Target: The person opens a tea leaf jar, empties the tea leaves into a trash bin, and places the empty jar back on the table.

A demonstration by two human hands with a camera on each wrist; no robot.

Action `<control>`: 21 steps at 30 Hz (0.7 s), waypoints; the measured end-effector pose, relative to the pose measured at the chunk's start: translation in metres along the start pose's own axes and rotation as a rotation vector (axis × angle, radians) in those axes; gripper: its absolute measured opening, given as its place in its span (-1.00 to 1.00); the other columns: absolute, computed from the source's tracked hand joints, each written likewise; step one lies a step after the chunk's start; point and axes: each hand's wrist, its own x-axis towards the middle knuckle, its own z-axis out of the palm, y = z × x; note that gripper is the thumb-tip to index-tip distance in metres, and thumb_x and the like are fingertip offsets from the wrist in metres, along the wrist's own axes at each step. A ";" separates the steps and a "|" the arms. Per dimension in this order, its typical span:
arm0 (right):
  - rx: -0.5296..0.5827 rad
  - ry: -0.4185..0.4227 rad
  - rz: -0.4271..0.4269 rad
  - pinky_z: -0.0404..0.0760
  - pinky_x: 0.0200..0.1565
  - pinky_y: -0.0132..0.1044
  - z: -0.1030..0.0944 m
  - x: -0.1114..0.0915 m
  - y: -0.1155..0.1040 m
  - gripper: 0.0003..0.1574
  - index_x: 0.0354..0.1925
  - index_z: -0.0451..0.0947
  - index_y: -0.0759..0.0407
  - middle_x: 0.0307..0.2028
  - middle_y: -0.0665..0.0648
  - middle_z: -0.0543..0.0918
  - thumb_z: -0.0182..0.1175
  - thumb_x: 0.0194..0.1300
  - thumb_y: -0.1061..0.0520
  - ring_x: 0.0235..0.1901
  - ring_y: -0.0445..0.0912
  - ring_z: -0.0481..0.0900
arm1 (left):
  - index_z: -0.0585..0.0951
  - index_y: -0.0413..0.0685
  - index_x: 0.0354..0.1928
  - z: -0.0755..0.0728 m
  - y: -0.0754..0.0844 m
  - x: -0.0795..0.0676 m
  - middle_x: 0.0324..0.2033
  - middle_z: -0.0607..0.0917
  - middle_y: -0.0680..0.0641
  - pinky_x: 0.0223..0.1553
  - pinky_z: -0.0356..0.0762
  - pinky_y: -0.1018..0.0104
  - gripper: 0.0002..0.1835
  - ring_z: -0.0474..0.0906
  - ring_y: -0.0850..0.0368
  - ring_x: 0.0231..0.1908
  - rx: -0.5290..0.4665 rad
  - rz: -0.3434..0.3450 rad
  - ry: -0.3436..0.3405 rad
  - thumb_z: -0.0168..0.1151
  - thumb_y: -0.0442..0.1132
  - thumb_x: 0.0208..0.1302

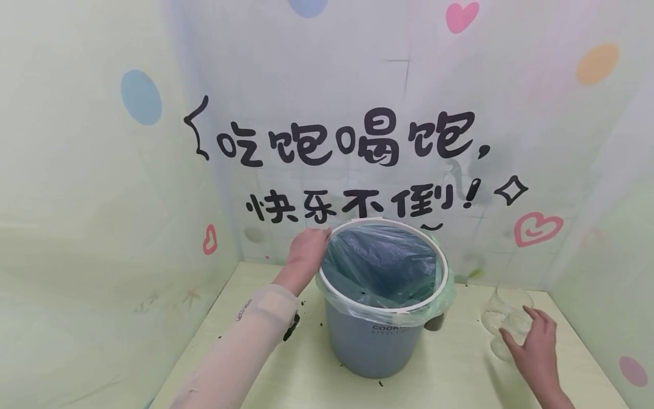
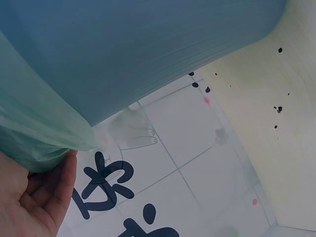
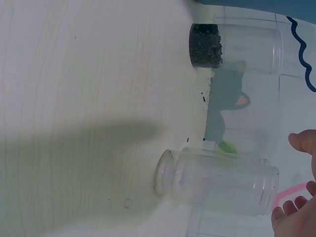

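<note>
A blue-grey trash bin (image 1: 375, 346) with a white rim stands mid-table, lined with a green translucent bag (image 1: 378, 267) folded over the edge. My left hand (image 1: 309, 250) grips the bin's left rim. In the left wrist view the fingers curl under the hanging bag (image 2: 44, 128). My right hand (image 1: 536, 346) is at the right, thumb and fingers spread around the top of a clear jar (image 1: 517, 322). In the right wrist view its fingertips (image 3: 291, 207) are right at the mouth of the clear jar (image 3: 222, 182), which overlaps another.
A clear jar with dark granules (image 3: 206, 47) at its base stands close beside the bin. Dark crumbs (image 2: 279, 109) lie scattered on the pale tabletop (image 1: 449, 375). Printed curtains (image 1: 317, 68) with black lettering enclose the back and sides.
</note>
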 end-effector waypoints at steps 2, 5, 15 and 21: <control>-0.001 0.004 -0.026 0.19 0.21 0.47 0.001 -0.001 -0.001 -0.05 0.32 0.07 0.64 0.26 0.65 0.10 0.34 0.11 0.38 0.22 0.54 0.10 | 0.65 0.11 0.14 0.000 0.000 0.000 -0.15 0.79 -0.10 -0.13 0.71 0.07 -0.68 0.74 -0.08 -0.12 0.002 0.002 -0.001 -0.04 -0.10 0.56; 0.007 0.021 -0.071 0.19 0.20 0.47 0.005 -0.002 -0.003 -0.05 0.30 0.11 0.63 0.22 0.64 0.15 0.37 0.06 0.40 0.21 0.51 0.13 | 0.66 0.09 0.11 0.000 0.000 0.000 -0.17 0.79 -0.11 -0.14 0.71 0.06 -0.69 0.74 -0.09 -0.12 0.002 0.006 0.004 -0.03 -0.10 0.55; 0.024 0.056 -0.213 0.28 0.05 0.30 0.016 -0.003 -0.010 -0.07 0.23 0.21 0.58 0.11 0.58 0.29 0.42 -0.09 0.48 0.09 0.43 0.26 | 0.64 0.08 0.16 0.000 0.000 -0.001 -0.15 0.79 -0.12 -0.15 0.71 0.06 -0.67 0.74 -0.09 -0.14 -0.010 0.006 0.010 -0.04 -0.10 0.56; 0.007 0.047 -0.239 0.35 -0.02 0.10 0.021 -0.003 -0.015 -0.08 0.24 0.24 0.55 0.11 0.54 0.34 0.43 -0.07 0.46 -0.01 0.35 0.37 | 0.65 0.06 0.13 0.001 0.000 -0.001 -0.18 0.79 -0.13 -0.15 0.71 0.06 -0.66 0.74 -0.09 -0.14 -0.018 0.002 0.007 -0.07 -0.08 0.57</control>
